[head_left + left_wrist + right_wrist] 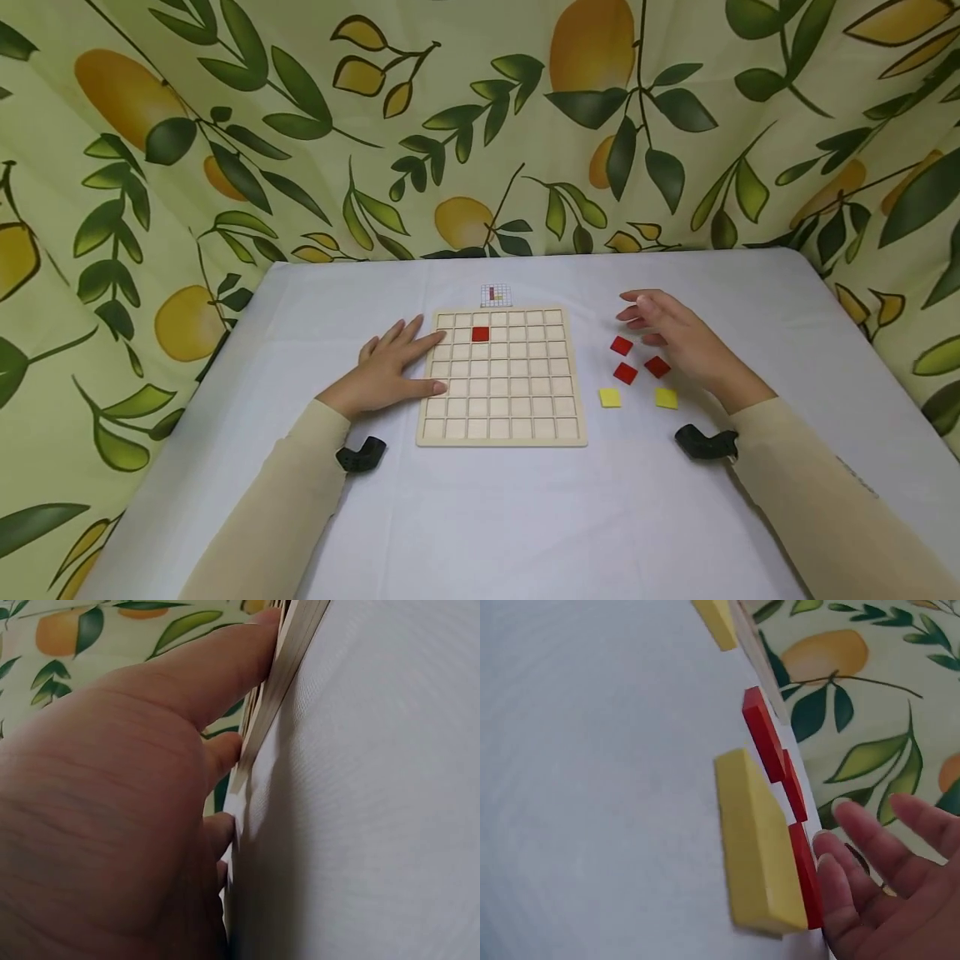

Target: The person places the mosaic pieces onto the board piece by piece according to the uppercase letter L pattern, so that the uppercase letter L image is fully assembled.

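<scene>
A wooden grid board (501, 438) lies flat in the middle of the table, with one red square tile (480, 334) in a cell near its top. My left hand (390, 367) rests on the board's left edge, fingers spread and thumb on the rim; the left wrist view shows the thumb (217, 671) against the wooden side. To the right of the board, my right hand (671, 329) hovers with loosely bent fingers and holds nothing. Nearest it are loose red tiles (621, 345), with a yellow tile (666, 398) below; the right wrist view shows a yellow tile (757, 847) up close.
A small printed grid card (496, 295) with red and yellow marks lies just beyond the board's top edge. Another yellow tile (610, 397) sits close to the board's right side. A white cloth (487, 525) covers the table, and a patterned curtain (465, 125) hangs behind.
</scene>
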The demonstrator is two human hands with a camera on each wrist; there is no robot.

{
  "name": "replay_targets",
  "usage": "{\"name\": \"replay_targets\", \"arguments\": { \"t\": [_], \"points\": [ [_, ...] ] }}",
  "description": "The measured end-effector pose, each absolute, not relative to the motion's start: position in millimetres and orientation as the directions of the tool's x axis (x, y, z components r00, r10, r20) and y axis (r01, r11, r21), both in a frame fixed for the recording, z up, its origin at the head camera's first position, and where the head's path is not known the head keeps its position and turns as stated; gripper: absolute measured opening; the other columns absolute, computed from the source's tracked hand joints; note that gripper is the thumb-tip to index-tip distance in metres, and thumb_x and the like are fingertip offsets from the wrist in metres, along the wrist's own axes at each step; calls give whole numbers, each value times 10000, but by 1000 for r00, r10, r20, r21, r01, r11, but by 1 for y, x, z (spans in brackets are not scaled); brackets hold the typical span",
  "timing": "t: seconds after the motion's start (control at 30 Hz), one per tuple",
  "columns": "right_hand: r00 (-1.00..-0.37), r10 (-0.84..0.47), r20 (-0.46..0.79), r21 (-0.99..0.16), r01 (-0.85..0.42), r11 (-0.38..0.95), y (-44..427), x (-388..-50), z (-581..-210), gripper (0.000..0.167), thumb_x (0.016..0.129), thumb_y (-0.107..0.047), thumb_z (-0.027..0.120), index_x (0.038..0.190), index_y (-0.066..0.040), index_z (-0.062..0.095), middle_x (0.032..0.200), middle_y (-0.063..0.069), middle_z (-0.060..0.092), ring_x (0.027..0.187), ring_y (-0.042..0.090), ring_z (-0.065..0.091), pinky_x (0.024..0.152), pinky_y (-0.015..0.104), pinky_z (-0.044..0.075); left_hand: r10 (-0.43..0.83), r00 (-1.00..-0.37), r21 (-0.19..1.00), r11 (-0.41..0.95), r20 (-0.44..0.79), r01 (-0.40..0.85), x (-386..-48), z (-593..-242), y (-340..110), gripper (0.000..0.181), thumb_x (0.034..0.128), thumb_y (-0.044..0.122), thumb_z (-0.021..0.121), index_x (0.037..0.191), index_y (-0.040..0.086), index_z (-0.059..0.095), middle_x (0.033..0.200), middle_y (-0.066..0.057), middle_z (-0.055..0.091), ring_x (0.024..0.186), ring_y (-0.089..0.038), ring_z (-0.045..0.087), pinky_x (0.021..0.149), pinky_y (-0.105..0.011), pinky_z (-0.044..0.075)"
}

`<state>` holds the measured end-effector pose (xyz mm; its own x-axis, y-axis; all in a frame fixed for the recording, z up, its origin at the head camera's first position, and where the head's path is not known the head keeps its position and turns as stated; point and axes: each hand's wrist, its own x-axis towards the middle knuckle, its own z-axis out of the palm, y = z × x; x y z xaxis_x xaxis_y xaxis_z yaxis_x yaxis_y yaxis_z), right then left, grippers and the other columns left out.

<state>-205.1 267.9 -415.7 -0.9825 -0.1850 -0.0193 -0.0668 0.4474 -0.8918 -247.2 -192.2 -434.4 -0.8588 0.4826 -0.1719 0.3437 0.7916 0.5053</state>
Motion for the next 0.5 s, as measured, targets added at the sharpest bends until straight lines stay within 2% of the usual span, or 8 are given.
{"name": "replay_targets", "arguments": {
  "t": [0.13,0.27,0.33,0.4,0.5],
  "points": [
    [-991,-119,-63,-861,-6,508,277,-203,-427,634,1165,-470,478,1644,-58,420,1468,211,560,1330,415,520,1086,547,439,486,-860,510,784,-153,353,-247,-436,-192,980,911,720,751,1720,306,382,1820,-40,64,1652,-347,-61,1239,-647,-65],
    [-994,-58,-95,-819,45,572,283,-204,-439,626,1108,-436,650,1607,-89,504,1383,165,593,1229,359,556,932,319,529,486,-864,513,780,-135,359,-246,-437,-192,961,921,702,756,1714,295,398,1818,-45,77,1653,-346,-48,1238,-642,-69],
    [-995,-43,-90,-805,47,592,283,-204,-443,596,1087,-395,702,1575,-87,553,1326,154,610,1182,341,561,843,248,539,489,-863,514,777,-129,363,-246,-437,-192,956,923,704,753,1713,294,403,1818,-44,81,1653,-344,-44,1238,-640,-67],
    [-996,-41,-76,-791,36,610,283,-205,-446,557,1071,-348,734,1540,-80,597,1298,145,623,1159,331,560,823,240,535,491,-862,513,776,-128,366,-246,-438,-192,956,923,708,750,1713,297,402,1818,-41,82,1653,-343,-42,1238,-642,-64],
    [-996,-72,-51,-760,-9,650,279,-205,-447,513,1041,-306,777,1480,-66,663,1305,130,620,1174,320,541,891,311,512,489,-863,513,777,-129,365,-247,-439,-193,956,920,709,751,1712,299,405,1817,-39,86,1654,-341,-41,1237,-643,-63]
  ]
}}
